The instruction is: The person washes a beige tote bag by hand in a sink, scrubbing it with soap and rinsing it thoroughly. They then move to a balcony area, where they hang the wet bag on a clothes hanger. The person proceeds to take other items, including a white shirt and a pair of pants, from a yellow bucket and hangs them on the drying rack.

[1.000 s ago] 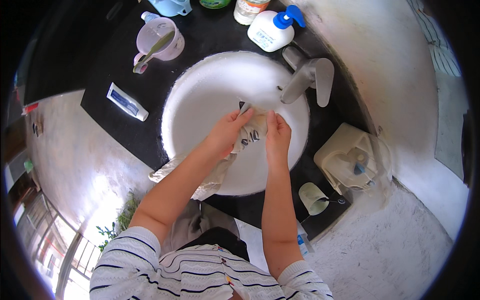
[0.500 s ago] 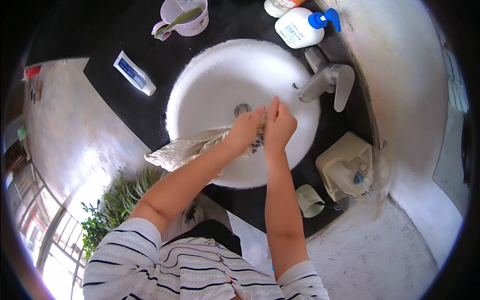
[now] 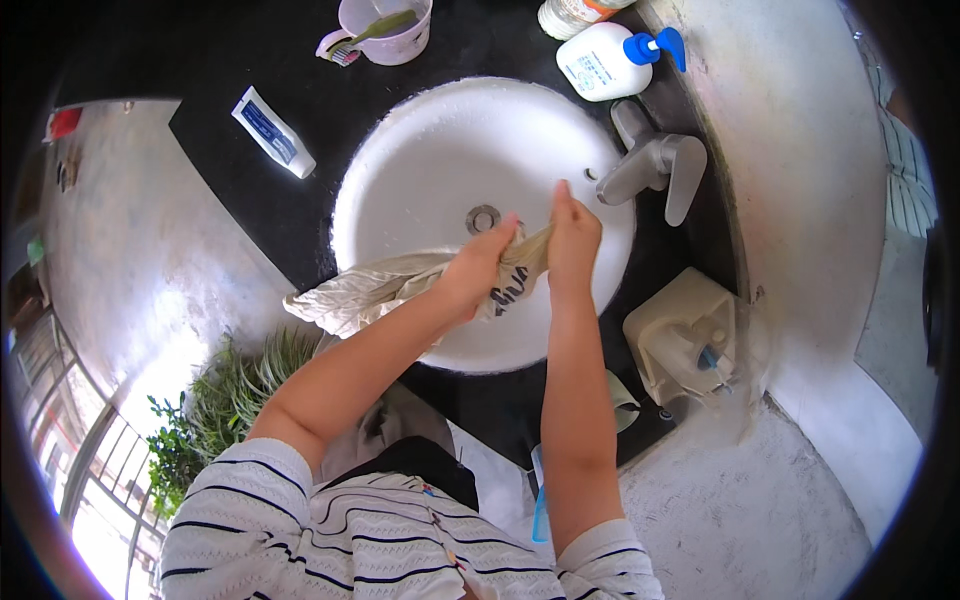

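Note:
A cream-coloured cloth [image 3: 385, 287] with dark marks near its right end is stretched between both hands over the white round sink [image 3: 400, 170]. My left hand [image 3: 480, 265] is closed round its middle, and the loose part hangs leftward across the sink's near rim. At the right end, my right hand [image 3: 574, 240] grips a corner of the cloth with the thumb pointing up. Some of the fingers are hidden beneath the hands and fabric. Just above the left hand shows the round metal drain [image 3: 483, 219]. The grey tap [image 3: 655, 165] stands right of my right hand.
On the black counter [image 3: 230, 190] lie a toothpaste tube [image 3: 272, 133], a pink cup [image 3: 400, 42] with a green toothbrush, a white pump bottle [image 3: 603, 65] and a jar [image 3: 575, 14]. A beige container [image 3: 665, 320] and a pale green cup [image 3: 622, 400] stand beside my right forearm.
My hands have moved apart, the right one shifting slightly right and the left slightly left and down. More of the cloth with its dark marks now shows between them.

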Demonstrator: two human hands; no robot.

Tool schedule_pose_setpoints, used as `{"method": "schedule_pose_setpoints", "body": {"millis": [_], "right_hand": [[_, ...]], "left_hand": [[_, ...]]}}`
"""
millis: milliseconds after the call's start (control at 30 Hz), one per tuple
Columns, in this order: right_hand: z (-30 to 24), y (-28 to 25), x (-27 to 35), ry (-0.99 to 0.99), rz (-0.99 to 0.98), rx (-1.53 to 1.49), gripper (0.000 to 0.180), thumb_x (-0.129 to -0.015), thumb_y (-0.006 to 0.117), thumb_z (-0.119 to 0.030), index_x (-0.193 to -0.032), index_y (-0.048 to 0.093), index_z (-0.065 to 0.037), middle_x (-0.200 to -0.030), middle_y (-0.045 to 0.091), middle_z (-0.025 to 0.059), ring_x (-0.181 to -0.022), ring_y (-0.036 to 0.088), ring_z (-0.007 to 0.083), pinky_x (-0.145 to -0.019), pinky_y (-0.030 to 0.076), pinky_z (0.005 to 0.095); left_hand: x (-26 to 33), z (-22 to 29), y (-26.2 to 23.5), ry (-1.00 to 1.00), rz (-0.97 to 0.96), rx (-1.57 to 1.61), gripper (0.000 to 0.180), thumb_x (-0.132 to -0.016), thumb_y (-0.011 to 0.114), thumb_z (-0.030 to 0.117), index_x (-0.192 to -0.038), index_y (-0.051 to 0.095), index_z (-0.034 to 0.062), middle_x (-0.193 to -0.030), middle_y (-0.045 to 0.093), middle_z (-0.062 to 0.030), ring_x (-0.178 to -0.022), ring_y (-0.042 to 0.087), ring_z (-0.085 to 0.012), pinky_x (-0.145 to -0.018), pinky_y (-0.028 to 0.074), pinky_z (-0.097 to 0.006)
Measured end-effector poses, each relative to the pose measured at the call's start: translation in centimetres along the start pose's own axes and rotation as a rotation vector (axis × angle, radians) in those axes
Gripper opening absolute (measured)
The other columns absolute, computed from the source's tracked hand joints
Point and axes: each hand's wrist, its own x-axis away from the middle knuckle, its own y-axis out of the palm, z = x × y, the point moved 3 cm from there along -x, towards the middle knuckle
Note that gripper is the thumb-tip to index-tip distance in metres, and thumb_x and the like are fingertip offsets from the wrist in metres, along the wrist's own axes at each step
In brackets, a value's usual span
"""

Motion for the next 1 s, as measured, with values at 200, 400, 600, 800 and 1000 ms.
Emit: {"method": "schedule_pose_setpoints", "body": {"millis": [200, 400, 600, 800, 1000], "right_hand": [[-2.3, 2.3, 4.7, -0.198, -0.059, 0.139, 0.056, -0.096, 0.054, -0.040, -0.056, 0.048, -0.001, -0.050, 0.047, 0.0041, -0.047, 0.043, 0.0163, -0.050, 0.037, 0.0376], [-4.4, 3.8, 5.8, -0.435, 0.117, 0.332, 0.052, -0.093, 0.058, -0.038, -0.057, 0.057, -0.001, -0.052, 0.056, 0.0161, -0.046, 0.054, 0.0323, -0.051, 0.044, 0.0413], [-5.4, 2.8, 4.8, -0.215, 0.081, 0.218, 0.051, -0.094, 0.060, -0.032, -0.057, 0.051, 0.002, -0.048, 0.039, 0.0066, -0.047, 0.033, 0.0126, -0.046, 0.032, 0.0326], [-2.3, 1.2, 2.5, 0.019, 0.054, 0.102, 0.056, -0.096, 0.055, -0.039, -0.054, 0.043, -0.004, -0.049, 0.038, 0.0005, -0.046, 0.030, 0.0153, -0.047, 0.029, 0.0352], [-4.1, 0.7, 5.2, 0.033, -0.125, -0.416, 0.059, -0.097, 0.051, -0.045, -0.052, 0.043, -0.009, -0.053, 0.044, 0.0058, -0.054, 0.041, 0.0143, -0.053, 0.034, 0.0318]], "left_hand": [[-0.5, 0.4, -2.1, -0.007, 0.108, -0.021, 0.051, -0.099, 0.041, 0.045, -0.109, 0.059, -0.0019, -0.093, 0.060, -0.0057, -0.084, 0.054, -0.0145, -0.076, 0.046, -0.030], [1.5, 0.7, 0.2, 0.089, 0.012, 0.007, 0.042, -0.101, 0.037, 0.034, -0.105, 0.060, -0.0011, -0.087, 0.060, -0.0060, -0.073, 0.058, -0.0143, -0.060, 0.049, -0.030], [2.7, 1.6, 0.0, 0.074, 0.120, -0.147, 0.039, -0.100, 0.037, 0.028, -0.105, 0.060, -0.0023, -0.090, 0.061, -0.0066, -0.080, 0.053, -0.0137, -0.071, 0.046, -0.031], [4.3, 2.9, 0.0, -0.023, -0.017, -0.042, 0.040, -0.100, 0.043, 0.038, -0.099, 0.060, 0.0018, -0.088, 0.058, -0.0035, -0.081, 0.051, -0.0121, -0.071, 0.044, -0.030], [4.2, 3.5, -3.1, 0.396, 0.027, -0.301, 0.047, -0.100, 0.043, 0.046, -0.096, 0.058, 0.0011, -0.083, 0.055, -0.0026, -0.074, 0.049, -0.0119, -0.066, 0.043, -0.028]]}}
